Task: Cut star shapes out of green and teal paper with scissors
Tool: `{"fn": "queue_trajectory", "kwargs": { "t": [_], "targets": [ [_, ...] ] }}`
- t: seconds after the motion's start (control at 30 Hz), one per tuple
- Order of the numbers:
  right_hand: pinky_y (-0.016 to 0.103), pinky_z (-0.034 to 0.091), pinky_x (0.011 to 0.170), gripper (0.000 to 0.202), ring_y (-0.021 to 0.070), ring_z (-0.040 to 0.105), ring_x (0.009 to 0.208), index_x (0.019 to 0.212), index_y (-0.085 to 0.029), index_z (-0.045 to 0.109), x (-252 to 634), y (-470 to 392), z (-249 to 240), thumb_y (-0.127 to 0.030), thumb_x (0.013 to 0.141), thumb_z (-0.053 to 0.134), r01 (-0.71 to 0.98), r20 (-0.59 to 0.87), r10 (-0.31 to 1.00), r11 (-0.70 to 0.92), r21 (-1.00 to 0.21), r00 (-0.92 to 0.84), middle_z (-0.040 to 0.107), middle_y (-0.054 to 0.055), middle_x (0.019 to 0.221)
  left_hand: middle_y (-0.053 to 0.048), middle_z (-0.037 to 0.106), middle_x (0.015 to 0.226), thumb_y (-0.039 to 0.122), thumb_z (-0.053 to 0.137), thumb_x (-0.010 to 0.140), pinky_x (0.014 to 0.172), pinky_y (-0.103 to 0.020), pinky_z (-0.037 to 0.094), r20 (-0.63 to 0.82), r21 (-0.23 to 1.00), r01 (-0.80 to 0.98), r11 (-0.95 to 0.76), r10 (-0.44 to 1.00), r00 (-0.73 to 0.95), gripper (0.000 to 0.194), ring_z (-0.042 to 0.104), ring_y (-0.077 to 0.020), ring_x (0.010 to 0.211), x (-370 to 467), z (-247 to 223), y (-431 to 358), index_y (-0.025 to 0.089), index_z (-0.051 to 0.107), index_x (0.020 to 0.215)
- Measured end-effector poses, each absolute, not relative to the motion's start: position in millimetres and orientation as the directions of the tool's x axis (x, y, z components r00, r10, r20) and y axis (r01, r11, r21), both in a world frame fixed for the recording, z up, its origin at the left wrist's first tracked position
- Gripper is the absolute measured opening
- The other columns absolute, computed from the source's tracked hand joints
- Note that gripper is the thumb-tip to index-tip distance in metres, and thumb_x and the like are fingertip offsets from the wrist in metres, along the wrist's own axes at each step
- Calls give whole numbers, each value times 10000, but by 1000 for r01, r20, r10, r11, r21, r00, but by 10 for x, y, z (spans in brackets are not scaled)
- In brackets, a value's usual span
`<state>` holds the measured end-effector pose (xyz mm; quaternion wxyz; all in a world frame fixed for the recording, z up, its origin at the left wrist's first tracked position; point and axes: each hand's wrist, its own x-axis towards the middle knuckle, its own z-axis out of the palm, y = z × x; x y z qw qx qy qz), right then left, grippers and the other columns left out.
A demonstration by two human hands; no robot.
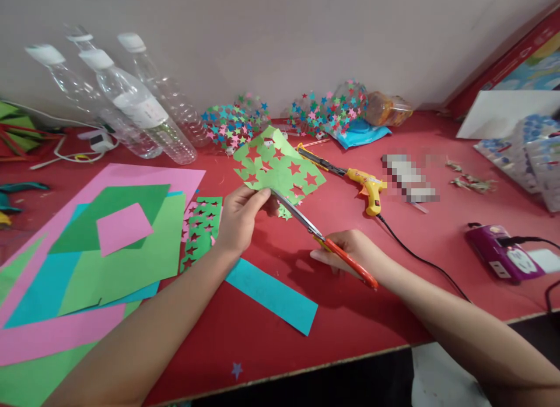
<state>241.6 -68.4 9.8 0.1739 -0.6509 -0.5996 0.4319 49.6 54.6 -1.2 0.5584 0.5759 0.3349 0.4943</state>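
Near the front edge of the worktop (350, 328) lies a blue strip (273, 296). Over its middle, the right hand (361, 248) has its grip closed round scissors (311, 227); the left hand (240, 217) pinches a green sheet (275, 176). Bottles (135, 106) stand by the back edge.

My scissors (324, 239) are orange-red, yellow and silver; my light-green paper (280, 171) is patterned with star-shaped holes. The tabletop (262, 360) is red, the glue gun (371, 192) yellow, the paper strip (273, 296) turquoise, the plug block (487, 245) purple, the bottle caps (97, 59) white.
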Motion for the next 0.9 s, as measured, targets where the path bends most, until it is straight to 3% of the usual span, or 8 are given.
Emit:
{"fn": "queue_trajectory", "kwargs": {
  "t": [0.13,0.3,0.53,0.67,0.9],
  "targets": [
    [250,228,487,384,93,304,496,611,-198,420,2371,-692,57,-493,803,575,727,-208,977,-101,-679,-58,413,-38,542,-6,657,580,305,618,811,581,-285,513,240,968,-137,-212,940,243,207,655,-150,604,484,-3,560,182,614,645],
    [239,274,523,213,106,396,549,684,-188,493,2416,-679,121,-344,810,562,702,-252,957,-79,-708,-147,501,-16,625,-6,647,565,310,619,800,598,-295,522,253,967,-78,-241,939,233,212,646,-149,585,458,-1,592,188,606,628],
    [233,301,529,401,110,407,567,682,-185,475,2444,-659,146,-539,865,529,630,-245,948,-65,-774,-203,494,-16,633,10,608,535,273,624,772,547,-270,482,234,971,-98,-216,945,228,208,585,-122,519,446,11,627,185,592,586],
    [229,314,531,477,111,429,579,718,-170,534,2427,-687,111,-637,807,575,569,-236,946,-71,-819,-221,525,-6,655,13,595,529,253,633,758,502,-247,451,196,976,-142,-164,948,252,189,549,-105,493,430,57,614,182,614,584],
    [229,328,516,507,114,452,579,842,-148,591,2424,-750,118,-653,827,546,392,-229,923,-96,-915,-309,528,4,679,6,584,515,227,611,759,500,-244,440,184,977,-166,-136,932,314,199,525,-99,486,442,141,550,180,629,567]
  ]
}}
